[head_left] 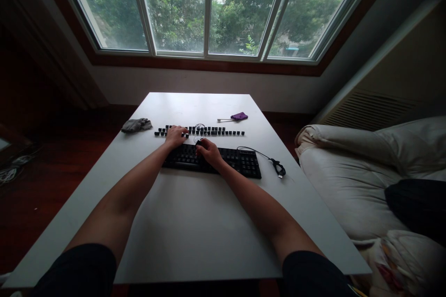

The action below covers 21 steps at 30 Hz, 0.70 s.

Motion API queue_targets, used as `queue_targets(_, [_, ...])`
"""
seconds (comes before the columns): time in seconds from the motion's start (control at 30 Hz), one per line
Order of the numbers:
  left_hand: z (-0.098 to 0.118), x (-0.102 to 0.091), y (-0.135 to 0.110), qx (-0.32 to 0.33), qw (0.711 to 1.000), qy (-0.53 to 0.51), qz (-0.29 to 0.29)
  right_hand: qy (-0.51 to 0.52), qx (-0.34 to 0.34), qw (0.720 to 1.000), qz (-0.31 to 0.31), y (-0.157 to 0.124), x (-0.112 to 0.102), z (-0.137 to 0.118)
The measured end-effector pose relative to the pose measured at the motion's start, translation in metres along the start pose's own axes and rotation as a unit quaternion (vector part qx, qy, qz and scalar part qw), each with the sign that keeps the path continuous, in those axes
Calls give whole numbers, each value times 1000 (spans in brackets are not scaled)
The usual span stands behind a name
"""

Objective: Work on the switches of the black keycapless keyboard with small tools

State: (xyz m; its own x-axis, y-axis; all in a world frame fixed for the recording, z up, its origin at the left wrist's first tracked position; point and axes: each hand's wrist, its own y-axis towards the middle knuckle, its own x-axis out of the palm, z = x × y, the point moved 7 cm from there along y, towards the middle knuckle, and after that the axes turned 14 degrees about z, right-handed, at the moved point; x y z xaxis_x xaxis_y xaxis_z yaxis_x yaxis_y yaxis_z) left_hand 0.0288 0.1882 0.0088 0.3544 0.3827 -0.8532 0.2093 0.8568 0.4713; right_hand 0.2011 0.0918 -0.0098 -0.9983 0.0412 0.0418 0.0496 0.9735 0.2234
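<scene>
A black keyboard (240, 160) lies across the white table, its left part half covered by my hands. Several loose black keycaps (223, 131) stand in two rows behind it. My left hand (176, 136) rests over the left end of these rows, fingers stretched forward with a dark keycap (187, 136) by the fingertips. Above the keyboard's middle, my right hand (209, 151) pinches a small black piece with thin wire loops, which looks like a keycap puller (199, 142). Whether a keycap sits in its wires is too small to tell.
A grey cloth (136, 125) lies at the table's left edge. A purple cloth (239, 116) and a thin pale stick (225, 120) are at the back. The keyboard's cable (278, 167) lies coiled on the right. A padded sofa (334, 185) stands beside the white table (195, 232).
</scene>
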Motion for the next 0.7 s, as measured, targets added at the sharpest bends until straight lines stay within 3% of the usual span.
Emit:
queue_targets(0.47, [7,2,3,2,1000,-22,20,-22,-22,1000,4,2,1,1])
queue_targets(0.7, [6,-5,0,-25,997,-22,64,-21,-20,1000,6,2,0,3])
